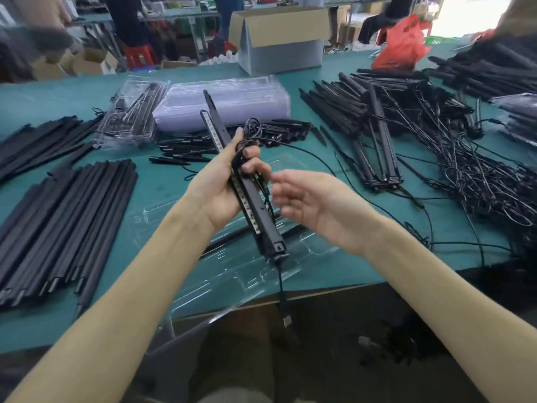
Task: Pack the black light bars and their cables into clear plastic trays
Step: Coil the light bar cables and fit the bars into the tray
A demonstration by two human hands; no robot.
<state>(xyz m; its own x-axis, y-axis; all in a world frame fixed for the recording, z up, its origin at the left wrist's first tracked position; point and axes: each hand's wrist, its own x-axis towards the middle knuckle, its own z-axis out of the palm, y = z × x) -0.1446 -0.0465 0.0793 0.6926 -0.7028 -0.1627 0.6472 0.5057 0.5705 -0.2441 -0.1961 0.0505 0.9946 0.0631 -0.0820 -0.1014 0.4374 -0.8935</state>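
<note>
Item: light bars (pixel 255 216), held above the clear tray (pixel 232 274) that lies at the near edge of the counter (pixel 363 266).

Head view: my left grip (pixel 223 184) is clamped round the bars and the coiled cable (pixel 252 126) together. My right grip (pixel 313 205) is apart, fingers relaxed, just beside the cable and holding nothing. The USB plug (pixel 286 320) dangles below the near edge.

Handling, my judgement: gather the hanging tail into the coil first. Keep the loops pinched to the bars, then lower them level into the tray's moulded recesses, clear of the rim.
</note>
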